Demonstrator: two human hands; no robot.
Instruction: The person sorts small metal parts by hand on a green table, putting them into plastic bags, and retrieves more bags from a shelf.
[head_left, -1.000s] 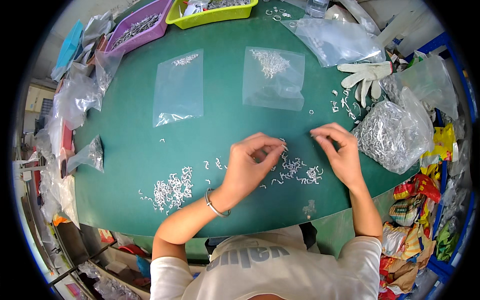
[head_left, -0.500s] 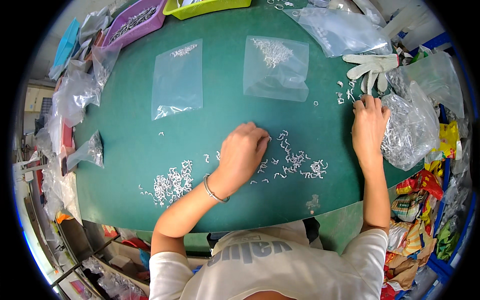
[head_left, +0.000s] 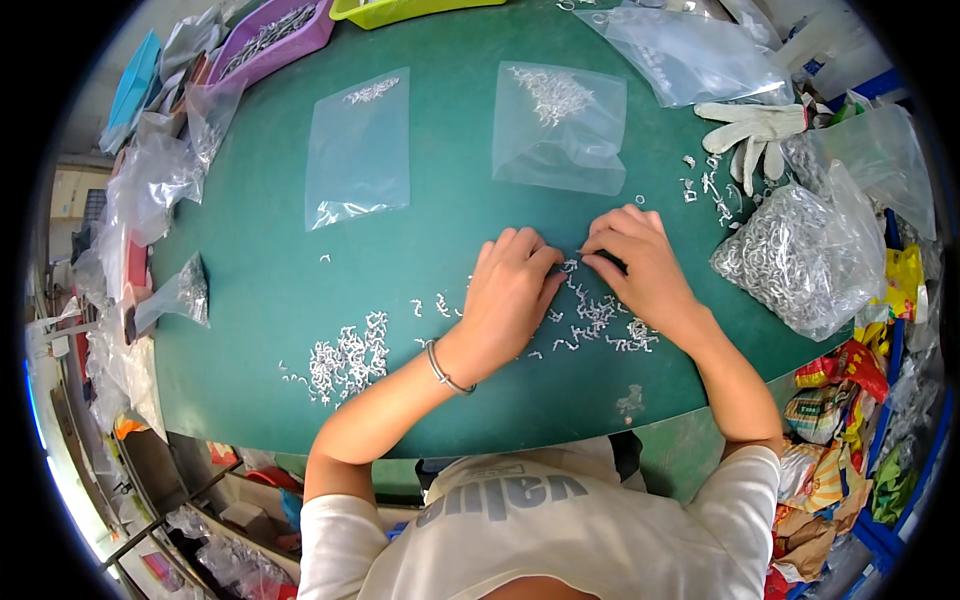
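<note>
Over the middle of the green tabletop, my left hand [head_left: 510, 292] is curled, thumb and fingertips close together. Facing it, my right hand [head_left: 640, 262] has its thumb and forefinger pinched together. Whatever either pinch holds is too small to make out. A loose pile of small, bent, silvery metal pieces [head_left: 598, 314] lies just below and between the hands. More such pieces [head_left: 442, 306] are scattered to the left of my left wrist, which wears a metal bangle [head_left: 440, 368]. A larger heap of these pieces [head_left: 346, 358] rests beyond my left forearm.
Two clear flat bags [head_left: 357, 160] [head_left: 560, 165] with small silvery pieces lie farther off. On the right are a full bag of metal parts [head_left: 790, 250], a white work glove [head_left: 750, 130] and loose bits [head_left: 712, 185]. Purple [head_left: 265, 50] and yellow-green trays [head_left: 420, 12] stand at the back.
My right hand has come left from beside the bag of metal parts to face my left hand. My left hand has shifted slightly right and up.
</note>
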